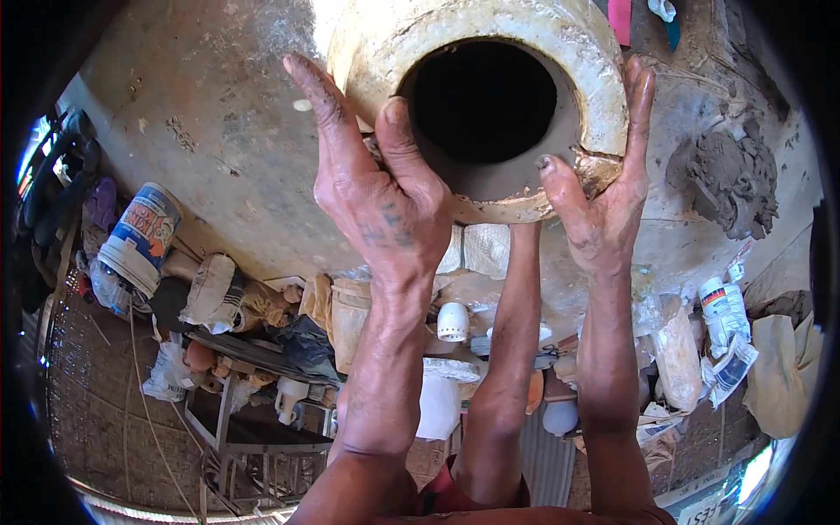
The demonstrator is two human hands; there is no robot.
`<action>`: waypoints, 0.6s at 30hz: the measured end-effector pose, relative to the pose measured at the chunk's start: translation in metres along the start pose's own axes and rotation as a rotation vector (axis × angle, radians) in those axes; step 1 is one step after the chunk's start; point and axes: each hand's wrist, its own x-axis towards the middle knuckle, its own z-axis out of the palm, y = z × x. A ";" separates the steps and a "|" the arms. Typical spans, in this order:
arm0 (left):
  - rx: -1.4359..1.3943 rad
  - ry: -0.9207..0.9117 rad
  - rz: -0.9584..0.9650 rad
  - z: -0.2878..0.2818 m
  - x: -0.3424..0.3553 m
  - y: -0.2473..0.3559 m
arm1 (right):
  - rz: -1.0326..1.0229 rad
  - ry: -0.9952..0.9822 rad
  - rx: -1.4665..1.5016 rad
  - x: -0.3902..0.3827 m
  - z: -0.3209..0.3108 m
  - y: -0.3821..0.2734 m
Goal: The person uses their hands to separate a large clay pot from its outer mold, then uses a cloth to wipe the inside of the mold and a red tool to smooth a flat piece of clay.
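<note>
A thick, off-white plaster mould (481, 22) stands at the top middle, its surface chipped and stained. Its round mouth is dark inside, and smooth grey clay (490, 179) lines the lower part of the opening. My left hand (381, 206) clasps the mould's left side, the thumb upright by the rim and the fingers stretched along the outer wall. On the opposite side my right hand (599, 214) grips the lower right edge, where the plaster is cracked. Its thumb points in toward the clay, while its other fingers lie along the outside.
A rough lump of grey clay (735, 184) lies on the right of the stained work surface (236, 140). Below left are a blue-and-white bucket (144, 232) and a metal frame (262, 446). A small white pierced pot (452, 321) and a white container (723, 306) sit nearer me. My leg (503, 376) shows between my arms.
</note>
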 end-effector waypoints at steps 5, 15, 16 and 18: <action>0.072 -0.009 -0.028 0.000 -0.001 0.003 | -0.042 0.010 0.008 -0.002 -0.002 0.004; 0.014 0.026 0.023 0.004 0.002 -0.001 | -0.032 -0.006 -0.082 -0.002 -0.003 0.001; 0.009 0.028 0.019 0.004 0.002 -0.002 | -0.034 -0.009 -0.088 -0.002 -0.003 0.000; 0.022 0.034 0.062 0.005 0.002 -0.005 | -0.027 -0.002 0.037 -0.002 0.000 -0.001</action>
